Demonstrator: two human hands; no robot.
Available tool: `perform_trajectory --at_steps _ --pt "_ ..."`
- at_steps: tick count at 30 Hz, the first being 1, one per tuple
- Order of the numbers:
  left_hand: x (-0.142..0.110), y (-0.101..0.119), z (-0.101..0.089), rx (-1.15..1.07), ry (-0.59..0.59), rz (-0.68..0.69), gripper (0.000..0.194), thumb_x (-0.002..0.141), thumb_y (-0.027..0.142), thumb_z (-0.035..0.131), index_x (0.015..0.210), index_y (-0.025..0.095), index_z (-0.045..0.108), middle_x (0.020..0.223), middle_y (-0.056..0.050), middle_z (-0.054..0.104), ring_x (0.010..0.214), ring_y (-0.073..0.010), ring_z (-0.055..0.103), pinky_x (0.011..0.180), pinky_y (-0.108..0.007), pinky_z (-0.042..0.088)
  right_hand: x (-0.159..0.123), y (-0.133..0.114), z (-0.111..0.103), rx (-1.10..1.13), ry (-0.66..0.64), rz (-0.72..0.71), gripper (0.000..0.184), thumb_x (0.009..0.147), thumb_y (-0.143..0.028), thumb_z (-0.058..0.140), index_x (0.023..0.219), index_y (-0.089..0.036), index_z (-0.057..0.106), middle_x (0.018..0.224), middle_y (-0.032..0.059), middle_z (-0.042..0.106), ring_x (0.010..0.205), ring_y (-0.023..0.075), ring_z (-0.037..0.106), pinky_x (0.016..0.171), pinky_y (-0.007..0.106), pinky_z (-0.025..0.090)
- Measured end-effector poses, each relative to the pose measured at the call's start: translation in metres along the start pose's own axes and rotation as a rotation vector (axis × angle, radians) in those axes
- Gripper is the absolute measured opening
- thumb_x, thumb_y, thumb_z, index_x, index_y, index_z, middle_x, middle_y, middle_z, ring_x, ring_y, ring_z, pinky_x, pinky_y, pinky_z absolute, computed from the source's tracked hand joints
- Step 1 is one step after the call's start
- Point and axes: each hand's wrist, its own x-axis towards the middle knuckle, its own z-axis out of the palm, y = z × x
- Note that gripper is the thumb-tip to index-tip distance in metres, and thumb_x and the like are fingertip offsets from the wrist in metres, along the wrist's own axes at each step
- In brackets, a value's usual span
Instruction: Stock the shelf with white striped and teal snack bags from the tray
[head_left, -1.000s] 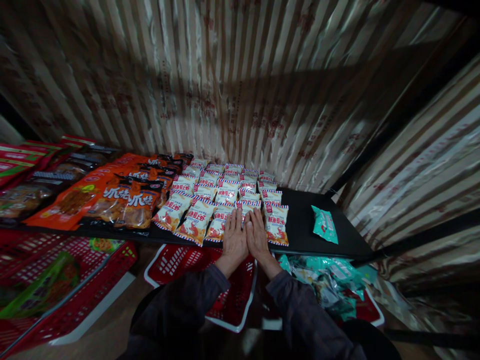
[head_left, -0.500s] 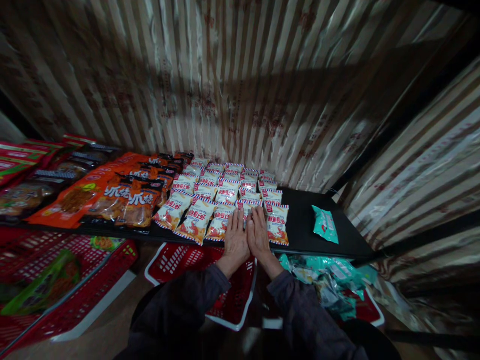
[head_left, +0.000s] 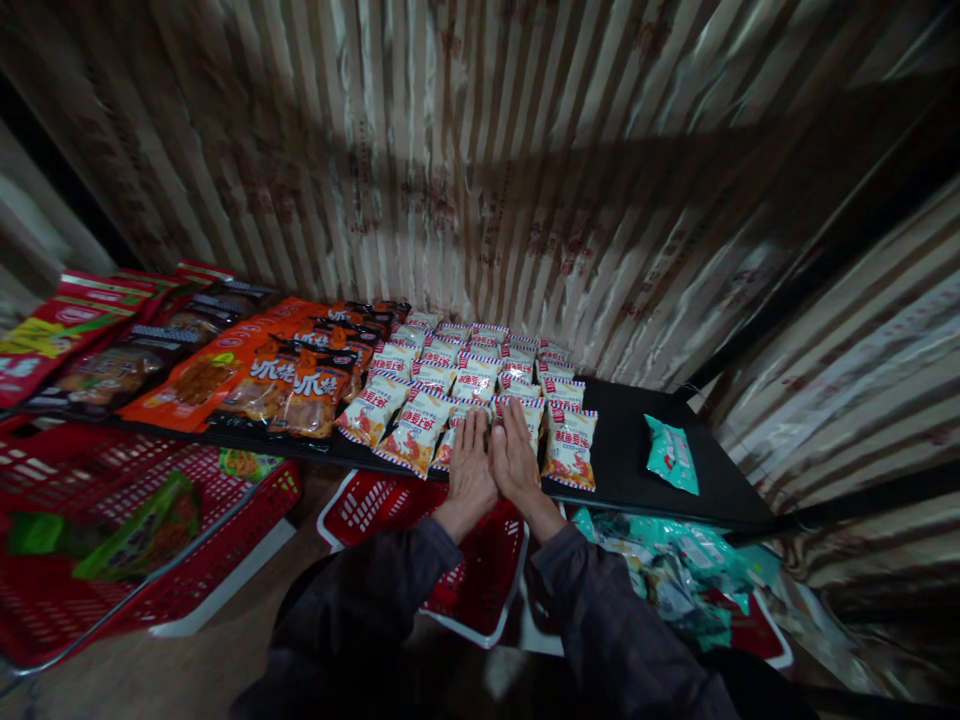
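Note:
Rows of small white snack bags (head_left: pixel 411 430) with red print and striped edges lie on a black shelf (head_left: pixel 622 440). My left hand (head_left: pixel 471 470) lies flat on the front row, fingers stretched out and partly covering a bag. Beside it my right hand (head_left: pixel 516 455) rests the same way on the neighbouring bag (head_left: pixel 534 412), its fingers straight. The two hands nearly touch at the thumbs. Another front-row bag (head_left: pixel 570 447) sits just right of my right hand. Neither hand grasps anything.
Orange and black snack packs (head_left: pixel 315 390) and red packs (head_left: pixel 67 320) stand left on the shelf. A teal bag (head_left: pixel 672 455) lies alone at right. Below are red baskets (head_left: pixel 480 590), one with teal bags (head_left: pixel 675 545). Corrugated sheeting (head_left: pixel 480 150) backs the shelf.
The view has shifted, so the shelf and packs appear further right. My hands stay flat on the front row and now lie slightly further left over the bags.

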Motion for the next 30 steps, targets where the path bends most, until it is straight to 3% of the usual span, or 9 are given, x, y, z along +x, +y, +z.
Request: perform_trajectory --at_steps 10,23,30 --pt "-0.004 -0.003 0.02 -0.087 0.08 -0.091 0.055 0.097 0.026 0.038 0.148 0.007 0.032 0.153 -0.018 0.04 0.147 -0.0289 0.027 0.12 -0.051 0.028 -0.004 -0.003 0.004 0.041 -0.055 0.047 0.063 0.1 -0.053 0.023 0.143 -0.014 0.046 0.152 0.0141 0.043 0.145 0.0224 0.035 0.12 0.049 0.028" --pt "0.003 -0.01 0.002 -0.089 0.1 -0.109 0.052 0.096 0.026 0.043 0.146 0.012 0.039 0.154 -0.016 0.04 0.15 -0.0302 0.019 0.119 -0.052 0.029 0.004 -0.019 0.005 0.104 -0.054 0.03 0.064 0.099 -0.054 0.023 0.145 -0.015 0.044 0.151 0.0137 0.044 0.145 0.0233 0.034 0.12 0.05 0.028" --pt "-0.01 -0.014 0.006 -0.085 0.059 -0.078 0.048 0.095 0.023 0.043 0.142 0.012 0.044 0.154 -0.017 0.04 0.15 -0.0293 0.019 0.119 -0.054 0.027 -0.019 -0.021 0.001 0.12 -0.034 0.075 0.061 0.1 -0.053 0.024 0.143 -0.015 0.046 0.149 0.0152 0.047 0.141 0.0241 0.04 0.118 0.051 0.031"
